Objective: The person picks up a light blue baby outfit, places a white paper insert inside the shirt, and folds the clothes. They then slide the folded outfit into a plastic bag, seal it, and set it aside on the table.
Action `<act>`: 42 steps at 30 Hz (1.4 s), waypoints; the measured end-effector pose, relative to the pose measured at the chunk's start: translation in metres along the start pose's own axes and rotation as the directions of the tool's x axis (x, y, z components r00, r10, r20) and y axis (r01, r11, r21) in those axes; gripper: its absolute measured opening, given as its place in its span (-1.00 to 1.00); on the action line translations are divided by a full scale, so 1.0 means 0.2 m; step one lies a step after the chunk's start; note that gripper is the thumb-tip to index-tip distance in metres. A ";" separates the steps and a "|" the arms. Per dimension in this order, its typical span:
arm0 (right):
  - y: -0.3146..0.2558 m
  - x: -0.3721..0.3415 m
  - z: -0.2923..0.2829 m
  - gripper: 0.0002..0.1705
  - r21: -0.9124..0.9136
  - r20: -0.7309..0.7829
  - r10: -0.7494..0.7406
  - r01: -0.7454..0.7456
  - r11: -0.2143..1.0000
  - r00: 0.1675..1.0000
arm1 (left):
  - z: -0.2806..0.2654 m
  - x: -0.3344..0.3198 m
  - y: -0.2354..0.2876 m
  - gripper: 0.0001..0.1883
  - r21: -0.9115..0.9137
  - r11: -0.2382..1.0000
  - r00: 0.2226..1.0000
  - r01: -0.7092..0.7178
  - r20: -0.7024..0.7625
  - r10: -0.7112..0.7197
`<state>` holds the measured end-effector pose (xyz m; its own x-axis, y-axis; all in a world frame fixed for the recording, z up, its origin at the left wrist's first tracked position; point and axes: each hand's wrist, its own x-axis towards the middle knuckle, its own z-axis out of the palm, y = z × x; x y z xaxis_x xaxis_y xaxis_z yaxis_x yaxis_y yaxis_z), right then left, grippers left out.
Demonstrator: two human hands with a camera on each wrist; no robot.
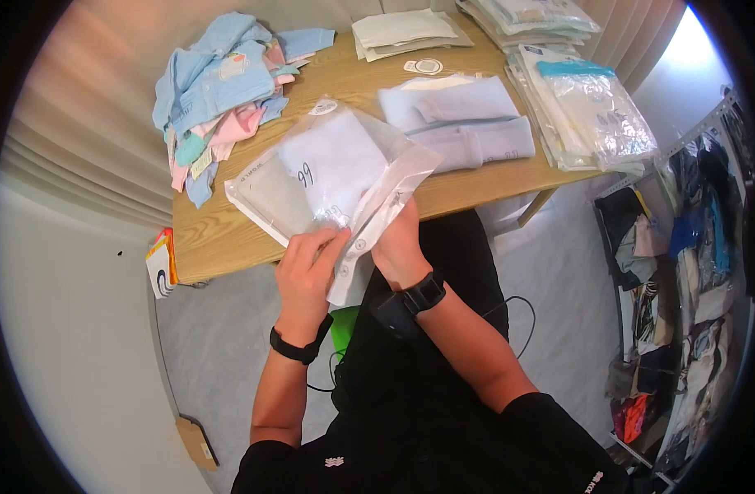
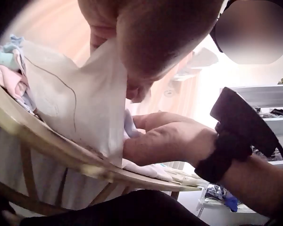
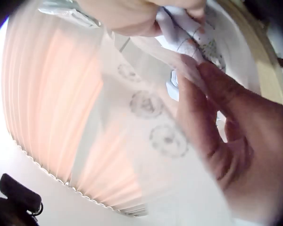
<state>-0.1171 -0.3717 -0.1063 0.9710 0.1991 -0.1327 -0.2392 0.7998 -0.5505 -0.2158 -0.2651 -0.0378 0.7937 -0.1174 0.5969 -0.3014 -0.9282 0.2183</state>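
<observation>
A clear, white-edged plastic bag point(image 1: 262, 202) slants over the table's front edge, with a folded pale garment point(image 1: 332, 156) inside. At its lower, open end my left hand point(image 1: 307, 267) pinches the bag edge beside the garment; the right wrist view shows this left hand point(image 3: 240, 122) with thumb and finger together. My right hand point(image 1: 398, 243) grips the bag's right side, partly covered by the plastic. In the left wrist view the right hand point(image 2: 170, 139) is behind the white bag panel point(image 2: 85, 99), its fingertips hidden.
Baby-coloured clothes point(image 1: 221, 82) lie heaped at the table's back left. Folded pale garments point(image 1: 476, 123) lie right of the bag, near a round tag point(image 1: 428, 66). White packets point(image 1: 406, 33) are behind, bagged garments point(image 1: 591, 107) at the right edge. A clothes rack point(image 1: 690, 272) stands right.
</observation>
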 end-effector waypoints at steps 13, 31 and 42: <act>0.02 0.00 0.06 -0.75 0.008 -0.046 0.122 -0.122 0.992 0.991 | -0.08 0.03 0.15 -0.42 0.091 0.961 0.963 0.260 0.055 -0.265; 0.10 -0.02 0.03 -0.76 -0.041 0.152 0.089 -0.084 0.996 0.984 | 0.04 0.14 0.07 -0.69 0.087 0.994 0.998 0.066 0.007 -0.067; 0.06 -0.05 -0.03 -0.41 0.036 0.112 -0.054 0.050 0.998 0.992 | 0.00 0.12 0.16 -0.71 -0.004 1.000 0.993 0.011 -0.120 -0.011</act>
<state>-0.1288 -0.3671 -0.1167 0.9760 0.2177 -0.0094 -0.1899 0.8285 -0.5268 -0.2065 -0.2971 -0.0172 0.7280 -0.0641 0.6825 -0.2950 -0.9280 0.2276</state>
